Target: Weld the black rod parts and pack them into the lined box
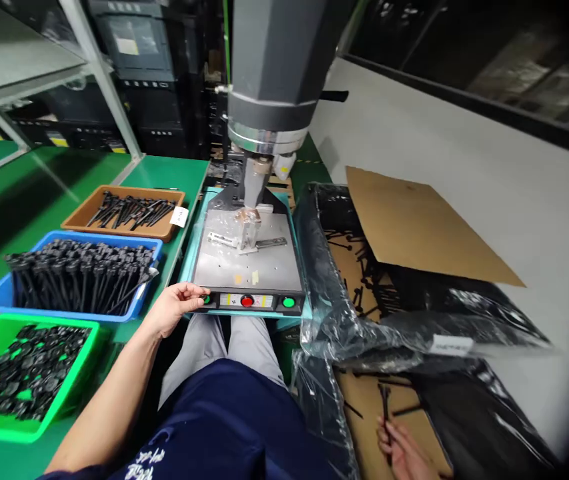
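My left hand (pixel 177 307) rests at the front left corner of the machine base (pixel 209 273), its fingers bent together over the left green button (pixel 207 299). What it grips, if anything, is hidden. At the lower right, my right hand (pixel 401 450) holds a black rod-like part (pixel 385 403) upright, over a cardboard-lined box (pixel 364 380). A metal fixture (pixel 249 233) stands on the grey plate, directly under the machine's press head (pixel 257 180). A red button (pixel 247 301) and a right green button (pixel 289 303) sit on the front panel.
On the left bench stand a brown tray (pixel 167 230) and a blue bin (pixel 139 308) of black rods, and a green bin (pixel 84 373) of small black pieces. Plastic-lined boxes line the right, with a cardboard sheet (pixel 424 227) over the far one.
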